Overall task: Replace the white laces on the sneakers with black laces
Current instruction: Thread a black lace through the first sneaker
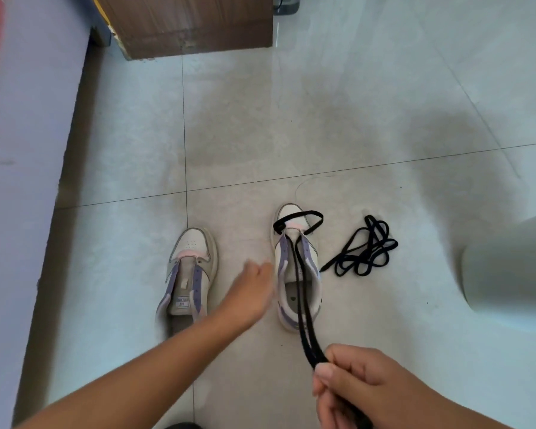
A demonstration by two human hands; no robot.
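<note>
Two white-and-purple sneakers stand on the tiled floor, toes pointing away. The left sneaker (190, 274) has no lace. The right sneaker (294, 267) has a black lace (300, 292) threaded through its lowest eyelets, looped over the toe. Both strands run back to my right hand (369, 394), which grips them near the bottom of the view. My left hand (254, 289) reaches between the shoes, fingers relaxed, at the right sneaker's left side; contact is unclear. A second black lace (365, 247) lies bundled on the floor right of that shoe.
A lilac wall or bed side (22, 150) runs down the left. A brown wooden cabinet (192, 23) stands at the top. A pale rounded object (508, 270) juts in at the right edge. Grey floor tiles (291, 119) stretch beyond the shoes.
</note>
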